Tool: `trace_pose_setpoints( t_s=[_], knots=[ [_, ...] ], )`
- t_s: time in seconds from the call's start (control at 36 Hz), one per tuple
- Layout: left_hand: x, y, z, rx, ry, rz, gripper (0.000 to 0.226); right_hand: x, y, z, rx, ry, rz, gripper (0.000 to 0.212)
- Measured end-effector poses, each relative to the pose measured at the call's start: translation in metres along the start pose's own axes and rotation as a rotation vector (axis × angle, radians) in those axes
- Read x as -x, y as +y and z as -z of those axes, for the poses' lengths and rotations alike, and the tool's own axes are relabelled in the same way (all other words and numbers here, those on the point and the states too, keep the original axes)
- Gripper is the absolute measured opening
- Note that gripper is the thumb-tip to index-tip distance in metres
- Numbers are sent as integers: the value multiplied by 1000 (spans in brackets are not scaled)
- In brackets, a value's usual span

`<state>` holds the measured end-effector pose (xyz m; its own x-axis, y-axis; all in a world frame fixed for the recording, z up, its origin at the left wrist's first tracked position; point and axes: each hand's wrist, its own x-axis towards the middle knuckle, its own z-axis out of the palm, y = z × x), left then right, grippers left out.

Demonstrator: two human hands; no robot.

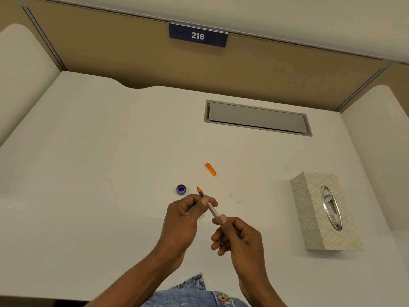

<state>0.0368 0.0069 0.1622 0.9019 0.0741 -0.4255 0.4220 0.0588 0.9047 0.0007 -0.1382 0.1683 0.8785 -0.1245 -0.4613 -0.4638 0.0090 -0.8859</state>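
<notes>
A thin pen [212, 209] with a clear barrel and an orange tip is held over the white desk [99, 162]. My left hand [183, 220] pinches it near the tip end, and a bit of white material shows under those fingers. My right hand [234, 235] grips the barrel's rear end between thumb and fingers. The orange tip points up and to the left, toward a small dark round ink pot [181, 189] with blue inside. The pen's orange cap [210, 169] lies loose on the desk beyond the hands.
A patterned tissue box [318, 211] lies at the right. A grey cable hatch [257, 117] is set into the desk's far part. Tan partition walls with a sign reading 216 [198, 36] close off the back. Faint smudges [235, 199] mark the desk right of the pen.
</notes>
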Motion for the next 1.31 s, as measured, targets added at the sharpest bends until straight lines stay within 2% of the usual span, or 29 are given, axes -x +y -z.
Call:
trace_pose_setpoints(
  t_s=[0.11, 0.25, 0.5, 0.64, 0.81, 1.03, 1.17, 1.31],
  knots=[
    [1, 1, 0, 1, -2, 3, 24, 0, -1, 0, -12, 2, 3, 9],
    [3, 3, 0, 38, -17, 5, 25, -2, 1, 1, 19, -5, 5, 6],
    [0, 0, 1, 15, -15, 9, 25, -1, 4, 1, 19, -35, 11, 26],
    [-1, 0, 1, 19, -22, 16, 25, -2, 0, 0, -4, -11, 11, 9],
    [0, 0, 0, 20, -22, 19, 25, -4, 3, 1, 34, -15, 17, 10],
    [1, 2, 0, 31, -31, 14, 26, -3, 5, 1, 34, -40, 20, 22],
    [1, 2, 1, 24, -33, 15, 26, -4, 1, 0, 17, -17, 20, 10],
    [2, 2, 0, 30, -38, 10, 26, -4, 2, 0, 45, -11, 34, 10]
  ],
)
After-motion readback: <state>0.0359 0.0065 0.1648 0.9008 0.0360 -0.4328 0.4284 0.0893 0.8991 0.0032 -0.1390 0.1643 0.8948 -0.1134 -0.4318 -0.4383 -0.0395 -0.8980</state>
